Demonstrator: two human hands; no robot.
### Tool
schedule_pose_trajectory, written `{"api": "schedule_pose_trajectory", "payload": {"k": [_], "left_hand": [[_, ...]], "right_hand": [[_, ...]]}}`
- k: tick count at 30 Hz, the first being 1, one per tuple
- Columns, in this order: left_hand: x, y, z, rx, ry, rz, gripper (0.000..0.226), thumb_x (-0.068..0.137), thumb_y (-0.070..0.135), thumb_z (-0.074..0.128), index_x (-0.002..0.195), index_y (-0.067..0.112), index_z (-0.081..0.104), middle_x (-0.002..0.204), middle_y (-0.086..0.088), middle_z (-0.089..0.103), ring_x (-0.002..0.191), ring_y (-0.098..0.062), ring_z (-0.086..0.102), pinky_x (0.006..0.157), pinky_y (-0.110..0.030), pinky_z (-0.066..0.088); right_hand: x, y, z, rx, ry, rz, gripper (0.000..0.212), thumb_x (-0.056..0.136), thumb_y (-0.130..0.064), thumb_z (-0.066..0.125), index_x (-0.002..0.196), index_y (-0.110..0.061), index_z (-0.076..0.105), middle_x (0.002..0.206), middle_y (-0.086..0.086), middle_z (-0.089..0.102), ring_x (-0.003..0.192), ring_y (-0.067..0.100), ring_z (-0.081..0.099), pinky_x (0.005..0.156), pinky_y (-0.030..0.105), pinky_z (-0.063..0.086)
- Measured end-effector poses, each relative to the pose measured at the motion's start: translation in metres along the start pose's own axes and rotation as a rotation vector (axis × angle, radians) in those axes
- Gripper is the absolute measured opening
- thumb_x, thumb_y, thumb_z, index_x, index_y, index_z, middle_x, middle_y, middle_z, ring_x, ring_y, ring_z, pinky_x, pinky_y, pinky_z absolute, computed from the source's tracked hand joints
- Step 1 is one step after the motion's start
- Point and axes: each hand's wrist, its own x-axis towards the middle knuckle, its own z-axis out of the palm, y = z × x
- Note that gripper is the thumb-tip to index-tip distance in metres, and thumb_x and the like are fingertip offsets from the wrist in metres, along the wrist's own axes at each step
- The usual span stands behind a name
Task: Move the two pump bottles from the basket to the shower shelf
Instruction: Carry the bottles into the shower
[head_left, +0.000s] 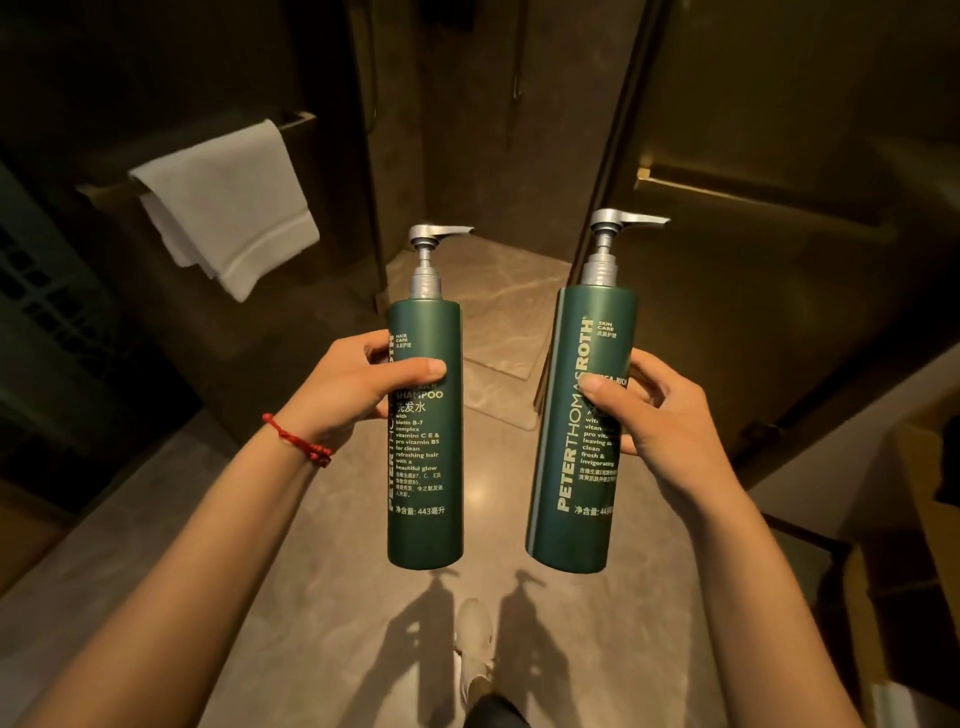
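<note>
The left hand (358, 384) is wrapped around the middle of the shampoo bottle (425, 431), thumb across the front label and fingers hidden behind. The right hand (644, 410) grips the skin-care bottle (576, 426) the same way, its thumb covering part of the print. Both green bottles are held upright in the air, side by side and apart, silver pumps pointing right. A red cord (298, 439) circles the left wrist. Below, the bottles' shadows fall on the stone floor (311, 597) on either side of a pale shoe (474, 644); the leg is cut off at the lower edge. A white towel (223, 208) hangs on a rail to the left. Ahead, a glass door (779, 156) stands beside the dim shower opening; the far wall there is too dark to make out.
</note>
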Motion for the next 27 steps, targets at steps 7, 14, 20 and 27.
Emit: {"api": "schedule_pose_trajectory", "payload": {"k": [7, 14, 20, 27], "left_hand": [[0.12, 0.027, -0.016, -0.027, 0.056, 0.019, 0.042, 0.048, 0.023, 0.081, 0.087, 0.018, 0.067, 0.078, -0.001, 0.071, 0.067, -0.012, 0.068, 0.054, -0.022, 0.055], [0.231, 0.047, -0.043, -0.035, 0.128, 0.038, 0.038, 0.051, 0.031, 0.072, 0.087, 0.019, 0.067, 0.072, 0.002, 0.073, 0.068, -0.013, 0.069, 0.061, -0.021, 0.056], [0.348, 0.048, -0.078, -0.034, 0.131, 0.031, 0.03, 0.06, 0.023, 0.072, 0.088, 0.016, 0.065, 0.072, 0.0, 0.073, 0.065, -0.012, 0.069, 0.055, -0.018, 0.053], [0.512, 0.063, -0.132, -0.069, 0.098, 0.044, 0.031, 0.057, 0.022, 0.073, 0.086, 0.015, 0.065, 0.059, 0.007, 0.072, 0.057, -0.008, 0.067, 0.049, -0.016, 0.05]], "right_hand": [[0.134, -0.005, -0.012, 0.023, -0.036, -0.028, 0.04, 0.06, -0.04, 0.069, 0.098, -0.033, 0.059, 0.078, -0.025, 0.072, 0.074, -0.003, 0.067, 0.051, 0.008, 0.047], [0.26, -0.005, -0.01, 0.004, -0.07, -0.019, 0.033, 0.066, -0.033, 0.071, 0.097, -0.034, 0.06, 0.079, -0.023, 0.073, 0.075, -0.001, 0.068, 0.051, 0.009, 0.047], [0.376, 0.012, -0.003, -0.023, -0.029, -0.025, 0.026, 0.075, -0.021, 0.069, 0.093, -0.037, 0.06, 0.077, -0.025, 0.072, 0.074, -0.002, 0.068, 0.052, 0.009, 0.047], [0.542, 0.022, 0.019, -0.003, 0.026, -0.021, 0.025, 0.077, -0.015, 0.067, 0.092, -0.033, 0.06, 0.07, -0.023, 0.072, 0.067, -0.003, 0.067, 0.049, 0.01, 0.048]]}}
